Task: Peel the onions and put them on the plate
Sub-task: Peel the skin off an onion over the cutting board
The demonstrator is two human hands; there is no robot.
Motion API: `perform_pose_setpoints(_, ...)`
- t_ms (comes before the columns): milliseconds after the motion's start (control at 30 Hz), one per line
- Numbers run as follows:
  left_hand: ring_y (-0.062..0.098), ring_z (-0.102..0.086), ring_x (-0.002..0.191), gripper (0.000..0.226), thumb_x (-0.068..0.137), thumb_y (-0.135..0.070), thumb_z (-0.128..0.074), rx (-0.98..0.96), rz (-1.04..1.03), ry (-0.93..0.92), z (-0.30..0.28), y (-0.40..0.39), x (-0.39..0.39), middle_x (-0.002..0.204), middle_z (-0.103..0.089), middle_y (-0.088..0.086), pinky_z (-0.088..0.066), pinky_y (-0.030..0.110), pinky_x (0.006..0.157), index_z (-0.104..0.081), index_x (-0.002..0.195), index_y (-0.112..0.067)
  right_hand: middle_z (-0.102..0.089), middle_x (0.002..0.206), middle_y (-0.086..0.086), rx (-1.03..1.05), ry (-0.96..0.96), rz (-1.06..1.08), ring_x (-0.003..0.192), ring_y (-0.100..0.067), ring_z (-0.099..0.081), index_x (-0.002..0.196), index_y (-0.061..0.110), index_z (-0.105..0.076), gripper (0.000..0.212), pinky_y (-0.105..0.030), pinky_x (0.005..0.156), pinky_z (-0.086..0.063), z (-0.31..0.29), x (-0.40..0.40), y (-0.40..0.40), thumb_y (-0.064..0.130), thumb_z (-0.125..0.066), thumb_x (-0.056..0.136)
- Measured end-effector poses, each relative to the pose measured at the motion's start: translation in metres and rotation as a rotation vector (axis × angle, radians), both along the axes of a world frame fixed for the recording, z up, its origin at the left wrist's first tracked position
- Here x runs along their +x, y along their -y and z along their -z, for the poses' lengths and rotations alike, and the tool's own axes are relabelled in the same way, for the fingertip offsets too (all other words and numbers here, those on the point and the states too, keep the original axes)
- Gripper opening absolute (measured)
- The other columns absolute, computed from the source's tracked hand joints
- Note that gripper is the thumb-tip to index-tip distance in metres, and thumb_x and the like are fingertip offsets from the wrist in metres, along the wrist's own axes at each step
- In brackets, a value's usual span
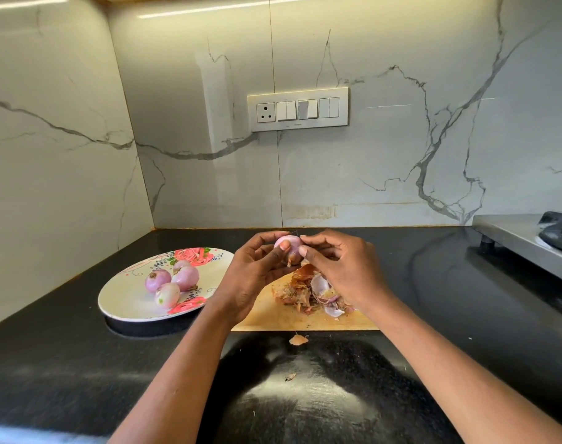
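Nearest me: black granite counter [433,363] with a loose skin flake [298,340] just off the front edge of the wooden cutting board [305,318]. On the board, a heap of onion peels [314,291], dry brown skin mixed with pale inner layers. Above that heap I've got the small onion [288,245] held up between both hands. Left hand [257,270] is curled round it, thumb on the front face, fingers behind. Right hand [340,267] is pinching at its right side, fingertips on the skin, so both hands are grasping the onion. It reads mostly peeled: pink glossy surface up top, a brown scrap hanging at the bottom. Long axis looks roughly vertical, with the scrap end down; can't tell root from tip. My call on handling: light, firm, slick once bare, so cradle the body with the left and pick at the dry scrap edge only, since the papery skin tears easily. Left of the board and just beside it, the floral plate [125,302] holds four peeled onions [172,280], clustered and touching. Far right, a steel stove [523,238]; on the marble back wall, a switch panel [297,109].
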State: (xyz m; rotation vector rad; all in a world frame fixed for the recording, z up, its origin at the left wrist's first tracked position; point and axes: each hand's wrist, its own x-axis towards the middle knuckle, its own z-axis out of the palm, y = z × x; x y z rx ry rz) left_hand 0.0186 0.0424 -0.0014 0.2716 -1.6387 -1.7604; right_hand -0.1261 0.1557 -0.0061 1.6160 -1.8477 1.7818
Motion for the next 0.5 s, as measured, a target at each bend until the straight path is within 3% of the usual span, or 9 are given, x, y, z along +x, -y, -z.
perform_pose_setpoints(233,0.031,-0.072,0.109,0.036,0.091,-0.018,-0.062,0.003,0.001,0.019,0.0003,0.0013,-0.0009,0.121,-0.071,0.016,-0.06,0.037,0.093,-0.063,0.126,-0.007,-0.078,0.088,0.011,-0.016,-0.023,0.04,0.08,-0.002,-0.073,0.099,0.02,-0.08,0.011,-0.03,0.076,-0.062,0.0023,-0.0026,-0.0007,0.021,-0.078,0.088)
perform_pose_setpoints(500,0.03,-0.072,0.109,0.03,0.098,-0.015,-0.06,-0.03,-0.02,0.037,0.0004,0.0016,-0.0004,0.121,-0.07,0.016,-0.059,0.038,0.094,-0.062,0.126,-0.007,-0.078,0.089,0.012,0.007,0.013,-0.002,0.082,0.0,-0.073,0.1,0.021,-0.08,0.018,-0.025,0.076,-0.061,-0.0003,0.0014,-0.0019,0.031,-0.08,0.086)
